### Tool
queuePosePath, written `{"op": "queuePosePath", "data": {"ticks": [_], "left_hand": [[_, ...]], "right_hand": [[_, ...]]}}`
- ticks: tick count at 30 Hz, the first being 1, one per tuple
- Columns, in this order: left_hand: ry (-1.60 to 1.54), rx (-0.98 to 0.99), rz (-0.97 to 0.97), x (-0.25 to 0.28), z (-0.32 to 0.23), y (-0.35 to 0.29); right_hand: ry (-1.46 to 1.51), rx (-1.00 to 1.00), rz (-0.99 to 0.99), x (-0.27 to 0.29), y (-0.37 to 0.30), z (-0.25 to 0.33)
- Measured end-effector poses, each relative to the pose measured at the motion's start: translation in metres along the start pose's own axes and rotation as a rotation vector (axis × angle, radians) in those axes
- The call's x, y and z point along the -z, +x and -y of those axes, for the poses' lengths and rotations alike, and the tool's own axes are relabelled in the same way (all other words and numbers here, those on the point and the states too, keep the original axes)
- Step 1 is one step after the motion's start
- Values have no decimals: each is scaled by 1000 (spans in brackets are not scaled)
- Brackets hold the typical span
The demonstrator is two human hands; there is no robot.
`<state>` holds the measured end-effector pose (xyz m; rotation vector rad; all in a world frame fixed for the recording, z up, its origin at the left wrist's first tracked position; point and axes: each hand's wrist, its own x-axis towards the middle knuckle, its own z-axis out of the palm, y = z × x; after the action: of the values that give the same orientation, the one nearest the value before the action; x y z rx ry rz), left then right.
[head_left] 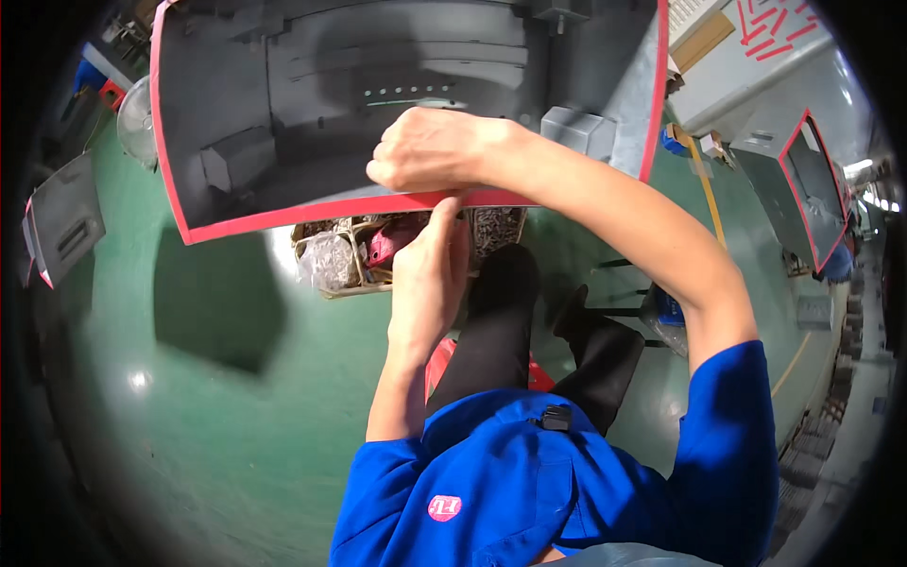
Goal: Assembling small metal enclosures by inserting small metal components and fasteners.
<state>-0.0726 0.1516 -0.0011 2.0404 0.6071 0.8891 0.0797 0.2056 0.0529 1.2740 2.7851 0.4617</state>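
Note:
In front of me stands a large dark grey panel (pixel 321 170) with raised box-shaped parts, a row of small holes and red strip along its edges. My left hand (pixel 430 283) grips its near edge from below, thumb up against the red strip (pixel 283 217) and fingers mostly hidden. Just above that edge, my right hand (pixel 425 149) is closed in a fist over the panel's inner face. Whatever it holds, if anything, is hidden. Under the edge sits a divided tray (pixel 354 291) with a clear plastic bag (pixel 328 261), a red object (pixel 383 246) and many small parts (pixel 496 227).
A round fan (pixel 136 123) and a grey panel (pixel 68 222) are at the left. At the right stand another red-edged panel (pixel 814 189), a blue box (pixel 674 139) and a grey surface with red strips (pixel 775 33). My legs (pixel 501 321) are close below the tray.

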Motion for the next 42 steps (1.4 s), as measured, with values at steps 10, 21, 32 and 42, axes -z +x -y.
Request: {"op": "queuePosePath", "data": {"ticks": [10, 21, 32, 42], "left_hand": [[115, -51, -101, 4, -3, -7], [244, -45, -184, 5, -17, -6], [318, -23, -240, 24, -2, -22], [16, 77, -384, 44, -40, -46]], "right_hand": [[-77, 17, 154, 5, 20, 4], [240, -385, -189, 19, -12, -3], [309, -946, -999, 67, -208, 38], [628, -847, -946, 31, -175, 135]]}}
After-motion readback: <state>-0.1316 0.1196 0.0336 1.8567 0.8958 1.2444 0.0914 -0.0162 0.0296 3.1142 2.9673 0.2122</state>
